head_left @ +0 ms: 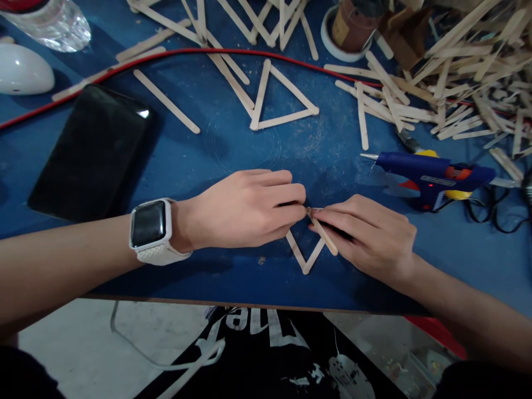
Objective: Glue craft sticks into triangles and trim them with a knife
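My left hand (pixel 249 208), with a white-banded watch (pixel 149 223) on the wrist, is closed, its fingertips pinching the end of a craft stick piece. From the other side, my right hand (pixel 369 235) pinches the same spot, thumb and fingers around a wooden craft stick (pixel 326 238) that slants down to the right. Below the fingers shows a V of joined craft sticks (pixel 306 269), its point toward me; its upper ends are hidden by my hands. A finished-looking triangle of sticks (pixel 285 119) lies flat farther back.
A blue glue gun (pixel 432 172) rests at the right, near a heap of loose craft sticks (pixel 465 83). A black tablet-like device (pixel 89 152) and white mouse (pixel 25 69) lie left. A red cable (pixel 187 51) crosses the blue table (pixel 174 158); a small pot (pixel 355 27) stands behind.
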`<state>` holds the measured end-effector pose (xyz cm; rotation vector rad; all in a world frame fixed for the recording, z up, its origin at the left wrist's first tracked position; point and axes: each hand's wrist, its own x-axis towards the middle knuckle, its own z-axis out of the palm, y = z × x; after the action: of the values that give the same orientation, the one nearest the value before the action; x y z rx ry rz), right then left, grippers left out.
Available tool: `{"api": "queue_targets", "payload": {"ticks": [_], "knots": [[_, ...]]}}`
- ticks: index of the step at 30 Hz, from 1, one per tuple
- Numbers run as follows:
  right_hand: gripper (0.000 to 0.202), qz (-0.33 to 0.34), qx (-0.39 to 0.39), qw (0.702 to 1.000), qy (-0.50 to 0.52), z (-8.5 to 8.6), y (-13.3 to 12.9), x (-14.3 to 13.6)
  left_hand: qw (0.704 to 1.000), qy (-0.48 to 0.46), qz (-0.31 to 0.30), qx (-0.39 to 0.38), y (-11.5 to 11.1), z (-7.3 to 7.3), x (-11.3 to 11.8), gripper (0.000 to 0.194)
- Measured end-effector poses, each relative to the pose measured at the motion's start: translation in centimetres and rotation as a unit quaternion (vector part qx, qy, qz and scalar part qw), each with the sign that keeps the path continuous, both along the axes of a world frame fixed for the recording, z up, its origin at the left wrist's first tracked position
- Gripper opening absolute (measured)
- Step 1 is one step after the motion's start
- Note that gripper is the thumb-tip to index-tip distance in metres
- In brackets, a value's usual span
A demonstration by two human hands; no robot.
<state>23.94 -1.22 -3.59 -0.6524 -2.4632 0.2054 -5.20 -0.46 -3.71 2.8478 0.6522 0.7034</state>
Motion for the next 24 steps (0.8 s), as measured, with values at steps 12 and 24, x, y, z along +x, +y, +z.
{"api": "queue_targets", "payload": {"ticks": [12,24], "knots": [[0.029,-0.001,-0.006,1.0,0.002,-0.06,-0.01,0.0,1.0,-0.004,-0.004,0.023,0.14,0.01,-0.09,0.024],[0.025,-0.005,-0.002,1.0,-0.001,-0.09,0.01,0.05,0.999,-0.006,-0.002,0.038,0.01,0.03,-0.11,0.024]]}}
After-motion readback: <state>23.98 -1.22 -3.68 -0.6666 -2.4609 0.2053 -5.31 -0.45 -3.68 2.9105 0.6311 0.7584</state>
